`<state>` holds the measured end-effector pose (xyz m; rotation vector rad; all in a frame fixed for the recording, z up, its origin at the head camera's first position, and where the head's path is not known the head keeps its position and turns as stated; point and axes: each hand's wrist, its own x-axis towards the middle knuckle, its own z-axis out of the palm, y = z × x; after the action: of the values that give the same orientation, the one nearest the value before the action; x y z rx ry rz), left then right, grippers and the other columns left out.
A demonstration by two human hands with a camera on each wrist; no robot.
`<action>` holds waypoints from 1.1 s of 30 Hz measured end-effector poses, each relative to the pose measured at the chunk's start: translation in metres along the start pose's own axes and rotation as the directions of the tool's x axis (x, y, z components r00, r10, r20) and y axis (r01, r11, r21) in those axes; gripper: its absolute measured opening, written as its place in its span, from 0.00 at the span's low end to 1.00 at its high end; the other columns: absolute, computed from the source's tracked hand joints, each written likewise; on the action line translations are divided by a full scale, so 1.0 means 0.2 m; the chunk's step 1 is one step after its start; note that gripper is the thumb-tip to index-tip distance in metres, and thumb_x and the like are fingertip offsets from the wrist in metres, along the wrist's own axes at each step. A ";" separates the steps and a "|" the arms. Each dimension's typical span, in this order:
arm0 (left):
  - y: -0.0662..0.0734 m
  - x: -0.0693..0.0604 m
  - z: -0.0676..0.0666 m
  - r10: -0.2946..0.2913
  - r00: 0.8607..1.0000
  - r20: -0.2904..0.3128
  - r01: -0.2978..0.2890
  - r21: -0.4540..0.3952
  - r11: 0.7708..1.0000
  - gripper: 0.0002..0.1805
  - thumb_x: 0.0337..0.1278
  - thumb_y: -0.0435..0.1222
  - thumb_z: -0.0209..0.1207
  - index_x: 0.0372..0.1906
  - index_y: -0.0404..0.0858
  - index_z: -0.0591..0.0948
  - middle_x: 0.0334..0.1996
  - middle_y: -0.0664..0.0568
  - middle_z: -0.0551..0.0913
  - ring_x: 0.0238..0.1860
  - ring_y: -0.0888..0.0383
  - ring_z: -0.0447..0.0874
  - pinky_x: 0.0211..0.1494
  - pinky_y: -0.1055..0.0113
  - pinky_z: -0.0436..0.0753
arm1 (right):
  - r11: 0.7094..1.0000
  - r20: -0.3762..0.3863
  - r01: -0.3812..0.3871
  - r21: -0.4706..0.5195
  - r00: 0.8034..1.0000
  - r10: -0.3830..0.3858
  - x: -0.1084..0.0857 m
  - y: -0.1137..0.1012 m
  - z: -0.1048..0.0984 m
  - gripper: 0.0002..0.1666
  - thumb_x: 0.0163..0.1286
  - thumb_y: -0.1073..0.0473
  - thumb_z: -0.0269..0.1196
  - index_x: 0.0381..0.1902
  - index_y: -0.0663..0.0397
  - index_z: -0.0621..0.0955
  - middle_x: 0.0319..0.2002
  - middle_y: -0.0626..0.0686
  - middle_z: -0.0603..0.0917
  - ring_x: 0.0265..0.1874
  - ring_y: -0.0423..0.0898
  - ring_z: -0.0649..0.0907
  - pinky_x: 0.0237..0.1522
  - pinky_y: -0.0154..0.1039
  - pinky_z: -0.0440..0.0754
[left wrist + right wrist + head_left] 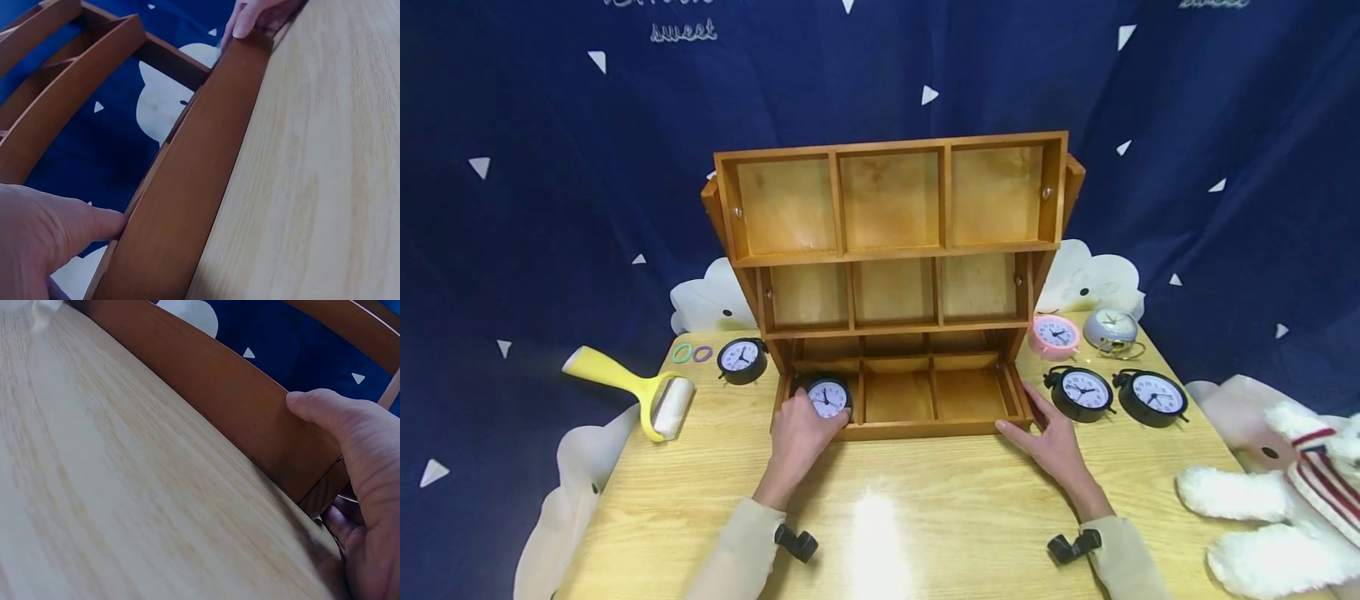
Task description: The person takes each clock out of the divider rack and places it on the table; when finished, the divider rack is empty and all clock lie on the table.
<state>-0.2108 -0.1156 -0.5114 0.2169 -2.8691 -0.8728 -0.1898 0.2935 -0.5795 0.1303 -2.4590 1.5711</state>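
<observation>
A brown wooden tiered organizer box [895, 429] stands unfolded on the table, with three compartments per tier. In its lowest tier, the left compartment has a black alarm clock [827, 398] with a white dial facing up. My left hand [801, 429] holds this clock by its rim, the thumb at its lower right; the fingers are partly hidden. In the left wrist view the thumb [94, 222] lies at the box's front edge, and the clock is out of sight. My right hand [1051, 437] grips the box's front right corner, thumb [315, 405] on the front board, fingers round the side.
Right of the box are a pink clock [1054, 335], a silver clock [1111, 327] and two black clocks [1078, 393]. To the left are another black clock [742, 360], two hair ties [702, 353] and a yellow-handled lint roller [617, 375]. A white plush toy [1285, 517] lies at the right.
</observation>
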 end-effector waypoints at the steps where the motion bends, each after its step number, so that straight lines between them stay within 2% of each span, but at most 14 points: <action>1: 0.00 0.00 0.00 -0.004 1.000 -0.006 0.004 0.009 1.000 0.48 0.42 0.57 0.79 0.54 0.20 0.79 0.41 0.29 0.86 0.41 0.34 0.87 0.40 0.44 0.87 | 1.000 0.003 -0.005 -0.003 1.000 0.005 0.00 0.00 0.00 0.52 0.63 0.58 0.79 0.80 0.55 0.66 0.77 0.64 0.67 0.74 0.62 0.69 0.61 0.14 0.65; 5: 0.00 0.00 0.02 -0.009 1.000 -0.030 0.010 0.015 1.000 0.47 0.41 0.58 0.80 0.51 0.21 0.79 0.39 0.30 0.86 0.40 0.34 0.87 0.38 0.45 0.88 | 1.000 0.001 -0.007 -0.001 1.000 0.007 -0.01 0.00 0.00 0.52 0.62 0.58 0.79 0.80 0.55 0.66 0.77 0.64 0.67 0.74 0.62 0.69 0.61 0.14 0.65; 14: -0.03 0.00 0.03 0.004 0.997 -0.081 -0.007 -0.037 0.999 0.44 0.34 0.57 0.81 0.46 0.24 0.82 0.34 0.33 0.87 0.35 0.38 0.87 0.33 0.48 0.87 | 1.000 0.007 -0.004 -0.009 1.000 0.004 0.00 0.01 0.00 0.53 0.62 0.59 0.78 0.80 0.56 0.65 0.77 0.65 0.66 0.74 0.63 0.69 0.60 0.12 0.64; 25: -0.06 0.00 0.04 0.014 0.990 -0.138 -0.030 -0.115 0.993 0.49 0.30 0.57 0.83 0.55 0.26 0.83 0.39 0.33 0.89 0.39 0.40 0.88 0.38 0.49 0.89 | 1.000 0.009 0.004 -0.005 1.000 -0.004 0.00 0.00 0.01 0.53 0.62 0.59 0.78 0.80 0.56 0.66 0.77 0.64 0.67 0.74 0.63 0.69 0.60 0.12 0.64; 33: -0.06 0.01 0.01 0.077 0.977 -0.196 -0.104 -0.127 0.986 0.46 0.29 0.55 0.82 0.55 0.30 0.83 0.39 0.36 0.89 0.38 0.41 0.89 0.37 0.49 0.89 | 1.000 -0.001 0.004 0.004 1.000 -0.004 -0.01 0.00 0.01 0.52 0.63 0.58 0.78 0.80 0.56 0.66 0.77 0.65 0.67 0.73 0.62 0.70 0.60 0.13 0.65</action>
<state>-0.2120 -0.1253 -0.5198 0.1447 -2.6094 -0.9695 -0.1891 0.2920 -0.5810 0.1358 -2.4534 1.5742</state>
